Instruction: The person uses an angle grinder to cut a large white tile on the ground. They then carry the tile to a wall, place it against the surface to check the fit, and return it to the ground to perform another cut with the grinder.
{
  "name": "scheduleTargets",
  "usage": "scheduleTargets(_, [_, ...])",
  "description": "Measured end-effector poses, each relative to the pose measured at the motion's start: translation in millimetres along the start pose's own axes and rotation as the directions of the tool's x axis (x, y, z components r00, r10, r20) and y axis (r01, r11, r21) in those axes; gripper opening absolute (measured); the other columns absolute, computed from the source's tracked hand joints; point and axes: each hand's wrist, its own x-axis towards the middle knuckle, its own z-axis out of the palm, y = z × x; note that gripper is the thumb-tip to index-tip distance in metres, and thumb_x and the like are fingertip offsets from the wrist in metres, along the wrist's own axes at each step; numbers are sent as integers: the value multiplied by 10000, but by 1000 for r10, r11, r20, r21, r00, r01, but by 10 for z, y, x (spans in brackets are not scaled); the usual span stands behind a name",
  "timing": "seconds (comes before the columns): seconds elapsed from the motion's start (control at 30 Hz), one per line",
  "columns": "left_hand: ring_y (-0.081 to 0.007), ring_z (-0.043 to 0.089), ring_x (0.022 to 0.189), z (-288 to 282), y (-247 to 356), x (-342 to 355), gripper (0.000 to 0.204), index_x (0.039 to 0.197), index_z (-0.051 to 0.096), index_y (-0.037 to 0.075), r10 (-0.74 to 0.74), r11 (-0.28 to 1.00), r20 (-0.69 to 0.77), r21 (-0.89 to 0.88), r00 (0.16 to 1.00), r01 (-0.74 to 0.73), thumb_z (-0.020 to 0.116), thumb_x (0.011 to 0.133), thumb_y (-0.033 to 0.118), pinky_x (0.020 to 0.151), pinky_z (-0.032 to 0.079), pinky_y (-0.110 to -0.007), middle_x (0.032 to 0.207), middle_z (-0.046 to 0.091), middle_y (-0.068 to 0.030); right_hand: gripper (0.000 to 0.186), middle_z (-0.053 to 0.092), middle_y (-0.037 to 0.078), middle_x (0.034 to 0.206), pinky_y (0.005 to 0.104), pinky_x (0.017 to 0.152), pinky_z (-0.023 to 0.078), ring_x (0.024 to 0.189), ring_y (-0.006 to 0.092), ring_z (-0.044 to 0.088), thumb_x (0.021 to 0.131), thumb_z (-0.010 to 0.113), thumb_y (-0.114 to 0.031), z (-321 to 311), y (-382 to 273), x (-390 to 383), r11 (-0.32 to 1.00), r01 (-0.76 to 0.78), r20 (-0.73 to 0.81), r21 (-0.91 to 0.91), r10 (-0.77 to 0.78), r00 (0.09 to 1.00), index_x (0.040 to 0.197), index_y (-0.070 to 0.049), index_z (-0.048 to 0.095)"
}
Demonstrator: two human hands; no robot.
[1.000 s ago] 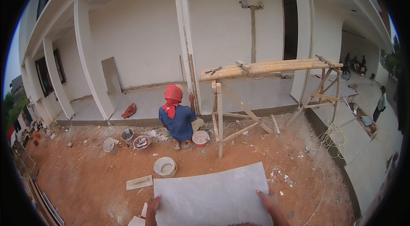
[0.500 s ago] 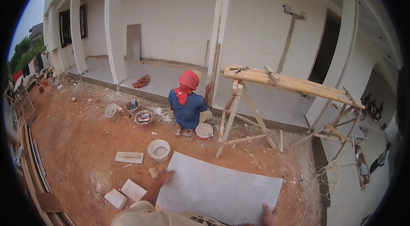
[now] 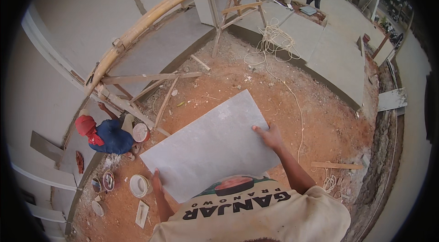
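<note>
We clasp the grey panel (image 3: 210,143) at opposite ends, left hand (image 3: 157,182) and right hand (image 3: 270,137) closed on it, seemingly for balance; fingers underneath are hidden.

Diffuse daylight, faint shadows, fisheye-bent edges

I observe one head view, facing down and forward from above the tan shirt (image 3: 256,224), near the grey panel (image 3: 210,146).
</note>
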Motion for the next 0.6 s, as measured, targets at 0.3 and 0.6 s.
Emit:
scheduleTargets(0.3, [-252,543,1241,1906,546,40,663,1436,505,-61,-15,985,100,174,995,-3,649,978,396,1092,393,-383,1390,568,-140,741,725,291,1003,435,810,566,926,350,739,786,802,-508,-1310,30,420,994,-100,-147,32,104,984,1128,136,663])
scheduleTargets(0.6, [-255,541,1272,3925,936,800,662,1432,513,-58,35,972,379,200,925,-119,666,969,391,1111,380,-383,1402,578,-146,679,734,264,1024,412,814,571,946,310,739,802,818,-447,-2196,326,1349,984,-98,-333,151,144,932,1123,132,671])
